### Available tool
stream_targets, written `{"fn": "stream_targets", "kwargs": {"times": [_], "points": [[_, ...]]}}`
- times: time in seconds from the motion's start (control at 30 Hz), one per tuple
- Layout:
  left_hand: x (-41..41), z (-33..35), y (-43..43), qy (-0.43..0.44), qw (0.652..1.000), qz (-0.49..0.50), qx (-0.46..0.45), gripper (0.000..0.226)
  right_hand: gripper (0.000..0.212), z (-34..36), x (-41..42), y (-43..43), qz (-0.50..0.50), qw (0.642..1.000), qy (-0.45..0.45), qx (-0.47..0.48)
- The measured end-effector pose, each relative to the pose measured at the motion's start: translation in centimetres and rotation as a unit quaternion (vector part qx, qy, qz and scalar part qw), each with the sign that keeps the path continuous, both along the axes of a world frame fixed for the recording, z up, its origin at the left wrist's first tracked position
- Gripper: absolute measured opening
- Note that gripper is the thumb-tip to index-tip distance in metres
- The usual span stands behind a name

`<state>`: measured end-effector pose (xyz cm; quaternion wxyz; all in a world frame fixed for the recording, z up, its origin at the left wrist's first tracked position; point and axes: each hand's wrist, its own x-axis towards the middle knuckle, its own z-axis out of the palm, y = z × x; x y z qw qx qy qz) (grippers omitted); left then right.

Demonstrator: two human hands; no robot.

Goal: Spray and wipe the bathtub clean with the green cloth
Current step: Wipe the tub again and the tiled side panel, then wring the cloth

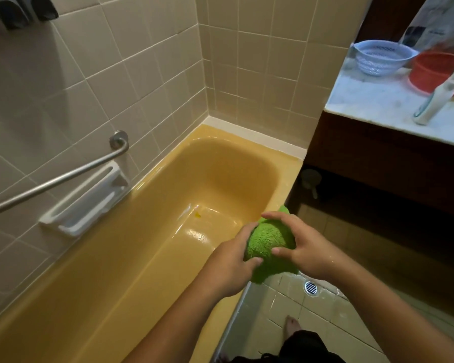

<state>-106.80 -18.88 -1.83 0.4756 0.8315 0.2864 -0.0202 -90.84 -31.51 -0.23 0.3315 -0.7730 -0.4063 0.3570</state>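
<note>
A yellow bathtub [152,231] fills the lower left of the view, its floor wet and shiny near the far end. Over its near rim I hold a bunched green cloth [268,244] between both hands. My left hand [233,263] grips the cloth from the left with the thumb on its lower edge. My right hand [299,244] grips it from the right, fingers curled over the top and thumb pressed on the front. A white spray bottle [440,93] with a blue top stands on the counter at the right.
A metal grab bar [63,176] and a white soap holder [87,200] are fixed to the tiled wall left of the tub. The counter [378,100] carries a pale blue colander [380,57] and a red bowl [435,72]. A floor drain [310,287] and my foot [292,326] are on the tiled floor.
</note>
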Motion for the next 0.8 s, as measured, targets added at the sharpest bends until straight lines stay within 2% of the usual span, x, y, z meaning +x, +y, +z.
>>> {"fn": "stream_targets", "kwargs": {"times": [0.17, 0.3, 0.47, 0.57, 0.63, 0.8], "points": [[5.7, -0.4, -0.4, 0.027, 0.988, 0.014, 0.154, 0.045, 0.058, -0.8, 5.1, 0.3, 0.014, 0.988, -0.147, -0.036], [10.6, -0.4, -0.2, 0.028, 0.977, 0.033, 0.209, 0.031, 0.041, -2.0, 11.0, 0.4, 0.046, 0.964, -0.26, -0.037], [16.9, -0.6, 0.9, -0.001, 0.985, 0.035, 0.169, 0.033, 0.031, -2.9, 18.2, 1.2, 0.065, 0.953, -0.297, 0.001], [19.6, -0.7, 1.4, -0.023, 0.998, 0.035, 0.05, 0.043, 0.025, -3.6, 21.8, 2.2, 0.087, 0.959, -0.268, 0.042], [20.4, -1.6, 2.0, -0.019, 0.998, 0.056, 0.002, 0.048, 0.025, -4.3, 23.5, 3.1, 0.102, 0.956, -0.268, 0.055], [23.2, -5.8, 4.5, -0.017, 0.993, 0.118, -0.01, 0.047, 0.034, -7.2, 28.0, 7.4, 0.211, 0.933, -0.29, 0.023]]}}
